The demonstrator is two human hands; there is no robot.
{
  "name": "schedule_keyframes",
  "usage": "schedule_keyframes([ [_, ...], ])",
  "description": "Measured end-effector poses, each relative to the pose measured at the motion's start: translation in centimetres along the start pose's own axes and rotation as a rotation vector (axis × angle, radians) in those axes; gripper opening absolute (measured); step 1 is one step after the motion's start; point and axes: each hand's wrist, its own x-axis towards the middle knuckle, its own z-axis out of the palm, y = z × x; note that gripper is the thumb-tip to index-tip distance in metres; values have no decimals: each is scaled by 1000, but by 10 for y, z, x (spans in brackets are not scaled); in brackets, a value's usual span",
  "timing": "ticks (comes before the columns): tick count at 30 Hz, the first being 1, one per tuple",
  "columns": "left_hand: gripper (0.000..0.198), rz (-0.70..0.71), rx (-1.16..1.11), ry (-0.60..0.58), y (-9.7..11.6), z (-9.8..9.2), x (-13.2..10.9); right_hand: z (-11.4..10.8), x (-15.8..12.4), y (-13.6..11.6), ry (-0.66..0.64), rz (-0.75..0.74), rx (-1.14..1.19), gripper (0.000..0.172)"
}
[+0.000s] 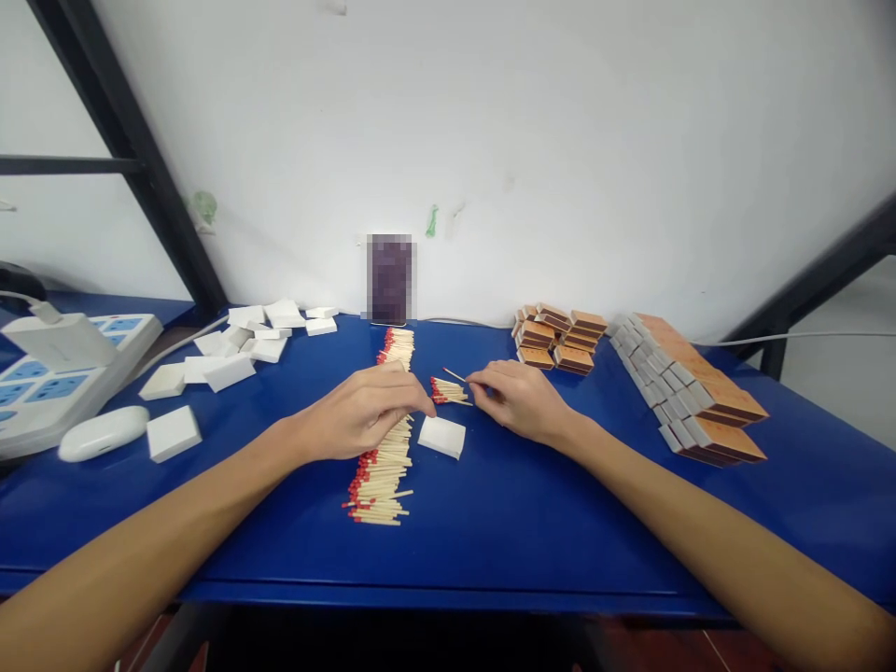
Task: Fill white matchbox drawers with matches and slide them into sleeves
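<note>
Red-tipped matches (378,481) formed one row (396,353) and one bundle (448,390) beside one tray (441,436). Left hand (364,411) lay curled over the row, grip indeterminate; right hand (522,401) pinched one match (455,375).

Lit brightly and evenly, softly from above, with no hard glare. Only faint, short shadows under the left hand (364,411) and right hand (522,401) on the blue table (490,532). Sharp in the middle, down to the single matchstick (455,375) pinched in the right fingers (483,381). Bowed and stretched toward the edges by a wide lens, as with the black frame bars (126,131). Pixelated over one dark rectangle (390,278) against the wall (490,140).
</note>
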Motion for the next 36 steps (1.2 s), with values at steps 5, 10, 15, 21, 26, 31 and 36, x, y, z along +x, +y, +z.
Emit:
schedule_keyframes([
  [5, 35, 50, 7, 18, -1, -4, 2, 1, 1, 19, 59, 287, -68, 24],
  [10, 32, 43, 72, 40, 0, -3, -1, -1, 2, 25, 127, 375, -100, 26],
  [15, 23, 22, 211, 1, 8, -6, 1, -9, 3, 3, 79, 187, 69, 22],
  [21, 19, 8, 312, -138, 20, -5, 3, -17, 3, -21, -53, 91, 129, 15],
  [26, 26, -30, 307, -259, 26, 3, 4, -18, 0, -21, -124, 108, 63, 17],
  [31, 29, -38, 313, -301, 28, 5, 4, -13, 0, -21, -245, 71, -87, 20],
  [36, 24, -2, 323, -207, 30, 1, 6, -9, 3, -21, -297, 92, -84, 19],
])
